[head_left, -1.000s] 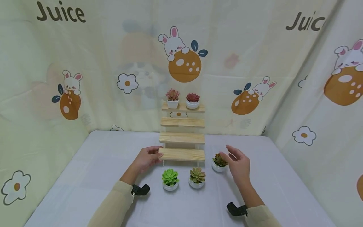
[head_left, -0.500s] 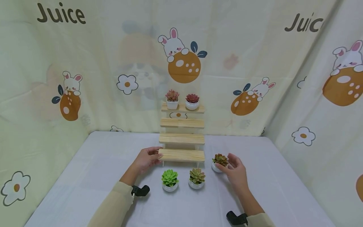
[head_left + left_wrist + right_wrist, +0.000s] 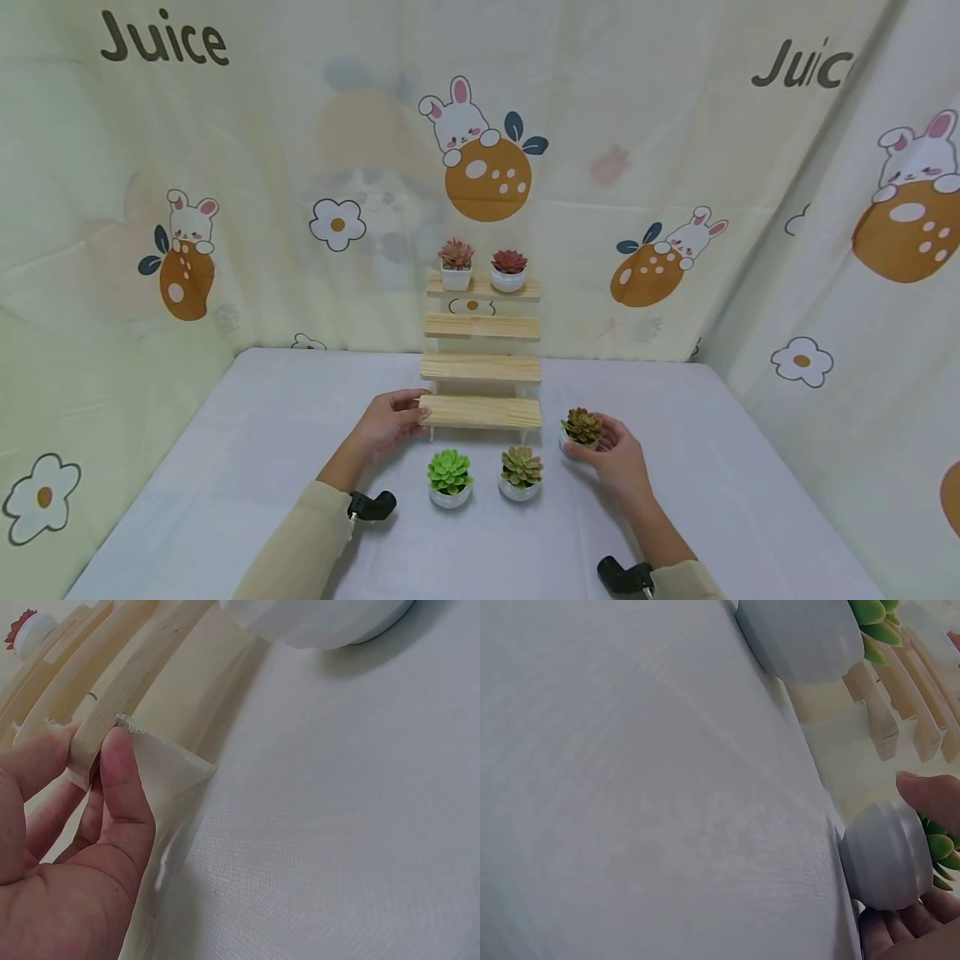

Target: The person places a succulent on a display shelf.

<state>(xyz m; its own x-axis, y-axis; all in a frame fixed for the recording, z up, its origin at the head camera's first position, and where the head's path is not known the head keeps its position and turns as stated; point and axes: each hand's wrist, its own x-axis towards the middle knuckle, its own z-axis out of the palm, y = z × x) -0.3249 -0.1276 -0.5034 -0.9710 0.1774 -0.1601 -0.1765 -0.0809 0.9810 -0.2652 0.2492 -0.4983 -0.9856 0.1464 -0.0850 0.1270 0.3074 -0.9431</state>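
Note:
A wooden four-step shelf [image 3: 480, 410] stands on the white table. My left hand [image 3: 392, 427] pinches the left end of its lowest board; in the left wrist view the thumb and fingers [image 3: 126, 776] clasp the board end [image 3: 94, 742]. To the right of the shelf, my right hand [image 3: 618, 458] holds a brownish-green potted succulent [image 3: 582, 427] in a white pot, thumb on the near side and fingers round the far side. The right wrist view shows this pot [image 3: 886, 856] at the tabletop between thumb and fingers; whether it is lifted, I cannot tell.
In front of the shelf sit a bright green potted succulent [image 3: 450, 477] and a pale green one [image 3: 521, 472]. Two reddish succulents, one in a square pot [image 3: 456, 275] and one in a round pot [image 3: 508, 278], stand on the top board. A printed curtain [image 3: 360, 150] hangs behind.
My right hand has come down from above the brownish-green succulent and closed round its pot. The left hand has stayed on the lowest board.

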